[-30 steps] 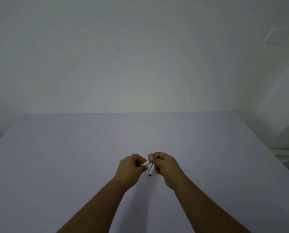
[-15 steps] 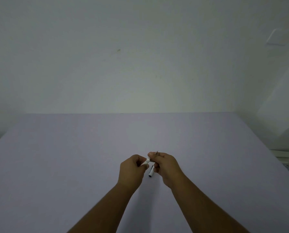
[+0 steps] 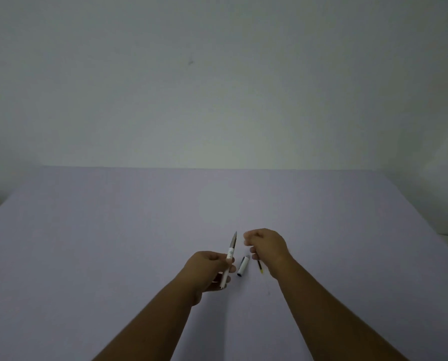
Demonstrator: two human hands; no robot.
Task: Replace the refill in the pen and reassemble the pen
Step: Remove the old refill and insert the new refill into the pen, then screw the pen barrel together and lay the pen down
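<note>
My left hand (image 3: pixel 208 269) grips a white pen (image 3: pixel 229 259) by its barrel, the grey pointed tip aimed up and away from me. My right hand (image 3: pixel 266 244) hovers just right of the pen tip, fingers loosely curled and blurred, with nothing visible in them. On the table between my hands lies the white pen cap (image 3: pixel 243 265). A thin dark refill with a yellowish end (image 3: pixel 259 267) lies on the table, partly hidden under my right wrist.
The work surface is a wide pale lilac table (image 3: pixel 113 243) reaching to a plain white wall (image 3: pixel 217 87). The table's right edge (image 3: pixel 426 225) runs diagonally, with pale objects beyond it at the far right.
My hands were joined together on the pen. Now they have separated: the left keeps the pen with its tip on, and the right has come off it. The cap stays on the table.
</note>
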